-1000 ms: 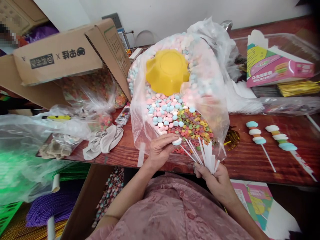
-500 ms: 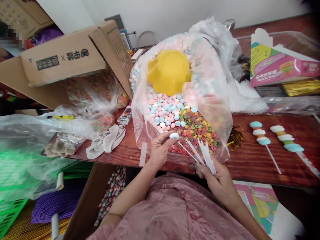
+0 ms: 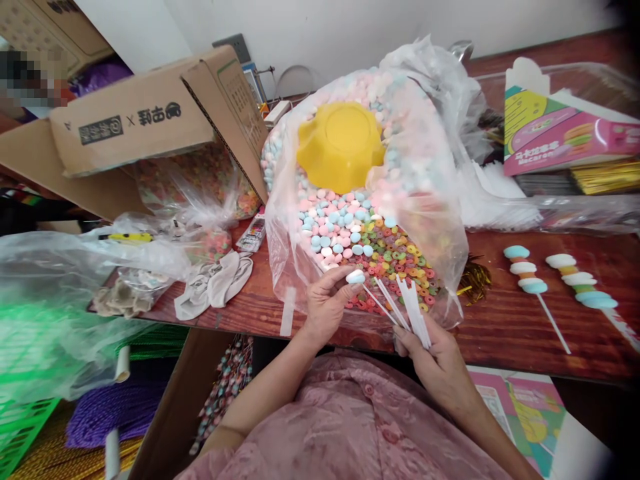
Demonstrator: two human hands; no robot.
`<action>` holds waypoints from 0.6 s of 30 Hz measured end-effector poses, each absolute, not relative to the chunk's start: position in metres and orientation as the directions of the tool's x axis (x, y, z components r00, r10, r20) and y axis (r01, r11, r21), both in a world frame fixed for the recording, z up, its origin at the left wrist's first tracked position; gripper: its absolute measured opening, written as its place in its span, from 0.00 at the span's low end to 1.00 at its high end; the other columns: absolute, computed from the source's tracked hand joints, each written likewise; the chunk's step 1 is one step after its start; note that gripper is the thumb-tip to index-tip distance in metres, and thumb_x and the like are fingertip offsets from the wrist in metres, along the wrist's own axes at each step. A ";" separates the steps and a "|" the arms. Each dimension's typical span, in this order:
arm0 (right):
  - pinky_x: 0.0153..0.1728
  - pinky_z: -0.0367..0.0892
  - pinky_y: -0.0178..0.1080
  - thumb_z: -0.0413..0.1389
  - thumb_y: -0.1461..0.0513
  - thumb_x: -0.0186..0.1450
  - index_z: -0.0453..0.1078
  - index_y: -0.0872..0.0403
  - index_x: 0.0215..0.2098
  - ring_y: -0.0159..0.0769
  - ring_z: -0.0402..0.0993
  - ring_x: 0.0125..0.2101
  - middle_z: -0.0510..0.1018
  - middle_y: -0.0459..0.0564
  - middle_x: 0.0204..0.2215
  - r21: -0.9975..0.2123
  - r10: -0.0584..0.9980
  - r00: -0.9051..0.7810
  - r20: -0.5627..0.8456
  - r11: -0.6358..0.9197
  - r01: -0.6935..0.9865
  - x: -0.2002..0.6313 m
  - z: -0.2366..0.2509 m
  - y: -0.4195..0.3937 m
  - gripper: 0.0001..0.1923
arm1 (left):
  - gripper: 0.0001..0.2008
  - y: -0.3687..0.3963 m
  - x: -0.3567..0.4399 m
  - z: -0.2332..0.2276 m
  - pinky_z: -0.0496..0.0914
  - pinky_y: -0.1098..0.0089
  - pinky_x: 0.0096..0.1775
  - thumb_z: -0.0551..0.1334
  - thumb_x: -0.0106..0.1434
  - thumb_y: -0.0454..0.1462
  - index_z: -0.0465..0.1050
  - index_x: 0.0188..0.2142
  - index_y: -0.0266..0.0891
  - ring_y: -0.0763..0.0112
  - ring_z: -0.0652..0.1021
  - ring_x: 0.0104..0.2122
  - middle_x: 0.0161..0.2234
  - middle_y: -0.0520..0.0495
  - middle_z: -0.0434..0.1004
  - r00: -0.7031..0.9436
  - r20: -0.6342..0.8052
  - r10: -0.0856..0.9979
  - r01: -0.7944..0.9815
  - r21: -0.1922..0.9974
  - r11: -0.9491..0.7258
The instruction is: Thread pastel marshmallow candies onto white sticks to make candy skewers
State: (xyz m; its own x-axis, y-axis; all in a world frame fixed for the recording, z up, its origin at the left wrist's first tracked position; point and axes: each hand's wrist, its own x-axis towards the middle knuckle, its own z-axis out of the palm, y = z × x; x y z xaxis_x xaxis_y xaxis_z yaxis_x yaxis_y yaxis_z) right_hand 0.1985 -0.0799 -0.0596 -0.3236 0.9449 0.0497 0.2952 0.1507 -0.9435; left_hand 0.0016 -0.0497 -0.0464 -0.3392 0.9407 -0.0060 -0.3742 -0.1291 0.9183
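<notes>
My left hand (image 3: 326,307) pinches a pale blue and white marshmallow (image 3: 355,277) between thumb and fingers. The tip of one white stick (image 3: 381,305) meets or nearly meets its underside. A bundle of white lollipop sticks (image 3: 414,310) is gripped in my right hand (image 3: 433,357), fanned toward the left. Just beyond both hands lies a large clear plastic bag (image 3: 280,267) full of pink, white and blue marshmallows (image 3: 333,223) and small fruit-coloured candy rings (image 3: 400,257). A yellow wavy-edged bowl (image 3: 341,147) rests upside down on the marshmallows.
Two assembled marshmallow sticks, one plain (image 3: 525,268) and one with a wrapped-looking end (image 3: 583,280), lie on the table's right. An open cardboard box (image 3: 135,113) and grey gloves (image 3: 215,283) are at the left. A pink macaron carton (image 3: 560,140) stands at the back right.
My left hand has moved slightly right, bringing the marshmallow to the stick's tip and tilting it. The right hand keeps its hold on the sticks. The whole view has shifted a little.
</notes>
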 end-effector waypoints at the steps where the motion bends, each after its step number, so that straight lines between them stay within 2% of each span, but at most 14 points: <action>1: 0.30 0.62 0.35 0.50 0.55 0.73 0.64 0.51 0.30 0.33 0.65 0.25 0.69 0.42 0.23 -0.943 0.943 -0.329 0.048 0.151 0.298 0.198 -0.059 -0.080 0.14 | 0.15 -0.049 0.002 -0.047 0.78 0.68 0.42 0.77 0.48 0.38 0.84 0.37 0.44 0.68 0.83 0.38 0.38 0.50 0.85 -0.346 0.010 0.938 -0.365 0.920 -0.145; 9: 0.29 0.62 0.36 0.49 0.53 0.73 0.63 0.51 0.29 0.34 0.65 0.25 0.69 0.43 0.22 -0.942 0.946 -0.325 0.006 0.114 0.316 0.197 -0.058 -0.082 0.16 | 0.14 -0.049 0.003 -0.045 0.78 0.68 0.42 0.77 0.50 0.38 0.84 0.37 0.44 0.68 0.82 0.37 0.37 0.49 0.84 -0.381 0.055 0.923 -0.265 0.950 -0.166; 15: 0.29 0.61 0.36 0.50 0.54 0.73 0.64 0.51 0.29 0.33 0.64 0.24 0.68 0.43 0.22 -0.946 0.953 -0.301 0.021 0.117 0.304 0.194 -0.060 -0.081 0.15 | 0.09 -0.051 0.001 -0.043 0.77 0.63 0.49 0.74 0.55 0.35 0.85 0.37 0.46 0.66 0.83 0.41 0.38 0.47 0.85 -0.339 0.281 0.898 -0.009 0.953 -0.302; 18: 0.29 0.60 0.35 0.51 0.55 0.73 0.64 0.51 0.29 0.32 0.64 0.24 0.68 0.42 0.22 -0.953 0.956 -0.291 0.030 0.115 0.281 0.192 -0.063 -0.082 0.15 | 0.10 -0.051 0.001 -0.046 0.77 0.61 0.50 0.73 0.56 0.34 0.84 0.38 0.48 0.65 0.83 0.42 0.39 0.47 0.86 -0.302 0.336 0.892 0.037 0.939 -0.341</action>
